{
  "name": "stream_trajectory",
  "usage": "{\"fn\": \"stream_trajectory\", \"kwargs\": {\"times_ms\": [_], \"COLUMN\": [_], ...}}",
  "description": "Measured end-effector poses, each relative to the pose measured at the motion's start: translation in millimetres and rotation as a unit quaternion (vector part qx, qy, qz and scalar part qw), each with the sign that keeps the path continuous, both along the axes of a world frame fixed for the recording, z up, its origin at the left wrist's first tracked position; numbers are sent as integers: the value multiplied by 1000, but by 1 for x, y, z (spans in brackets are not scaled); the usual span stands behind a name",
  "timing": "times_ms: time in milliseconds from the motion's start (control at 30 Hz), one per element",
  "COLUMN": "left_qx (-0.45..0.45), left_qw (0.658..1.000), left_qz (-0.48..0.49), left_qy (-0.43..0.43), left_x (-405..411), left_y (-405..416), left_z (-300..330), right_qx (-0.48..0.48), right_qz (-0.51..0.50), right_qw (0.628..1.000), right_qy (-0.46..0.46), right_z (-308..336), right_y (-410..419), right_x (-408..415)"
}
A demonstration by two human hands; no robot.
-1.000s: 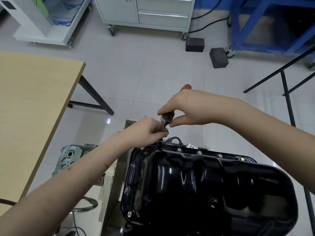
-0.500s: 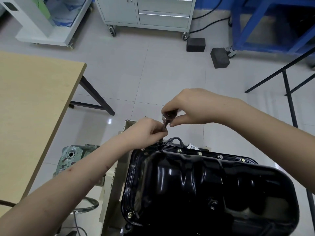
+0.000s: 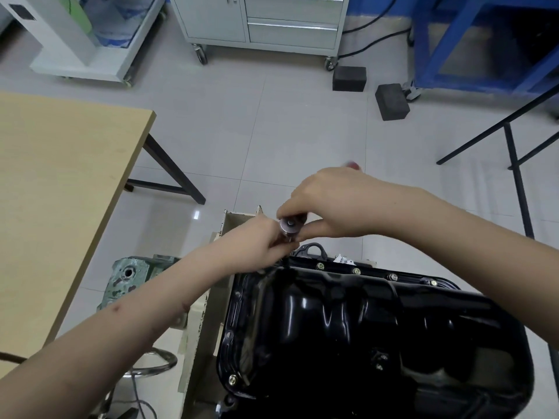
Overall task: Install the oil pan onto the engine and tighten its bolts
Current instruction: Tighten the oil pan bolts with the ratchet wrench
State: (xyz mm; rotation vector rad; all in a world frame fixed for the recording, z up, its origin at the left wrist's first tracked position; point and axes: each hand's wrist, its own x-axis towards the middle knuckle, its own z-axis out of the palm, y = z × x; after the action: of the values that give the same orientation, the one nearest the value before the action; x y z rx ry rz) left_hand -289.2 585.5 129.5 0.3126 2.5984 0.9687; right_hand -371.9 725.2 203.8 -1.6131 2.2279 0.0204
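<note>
The glossy black oil pan (image 3: 363,337) sits on the engine at the lower right, with several brass-coloured bolts (image 3: 356,270) along its far flange. At the pan's far left corner a ratchet wrench (image 3: 289,225) stands on a socket extension. My right hand (image 3: 335,204) grips the ratchet's head and handle; the red handle tip (image 3: 352,165) shows past my knuckles. My left hand (image 3: 257,241) holds the extension just under the ratchet head. The socket and the bolt under it are hidden by my left hand.
A wooden table (image 3: 60,189) stands at the left. A green metal engine part (image 3: 133,275) and a chrome stool (image 3: 151,362) lie under my left forearm. Two black blocks (image 3: 391,101) rest on the floor near a blue frame (image 3: 484,43). A black stand (image 3: 514,152) rises at the right.
My right hand has swung slightly, and the red handle tip shows again behind my knuckles after being hidden. My left hand stays on the extension.
</note>
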Motion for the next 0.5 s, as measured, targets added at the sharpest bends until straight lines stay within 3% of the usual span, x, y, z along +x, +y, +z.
{"fn": "stream_trajectory", "kwargs": {"times_ms": [133, 300, 500], "left_qx": [3, 10, -24], "left_qw": [1000, 997, 999], "left_qz": [-24, 80, 11], "left_qy": [-17, 4, 19], "left_x": [-2, 2, -1], "left_y": [-5, -6, -6], "left_z": [1, -5, -7], "right_qx": [18, 18, 1], "right_qz": [2, -81, -41], "right_qw": [1000, 995, 999], "right_qy": [0, 51, 9], "right_z": [3, -3, -1], "right_y": [-4, -6, 2], "right_x": [-1, 6, 0]}}
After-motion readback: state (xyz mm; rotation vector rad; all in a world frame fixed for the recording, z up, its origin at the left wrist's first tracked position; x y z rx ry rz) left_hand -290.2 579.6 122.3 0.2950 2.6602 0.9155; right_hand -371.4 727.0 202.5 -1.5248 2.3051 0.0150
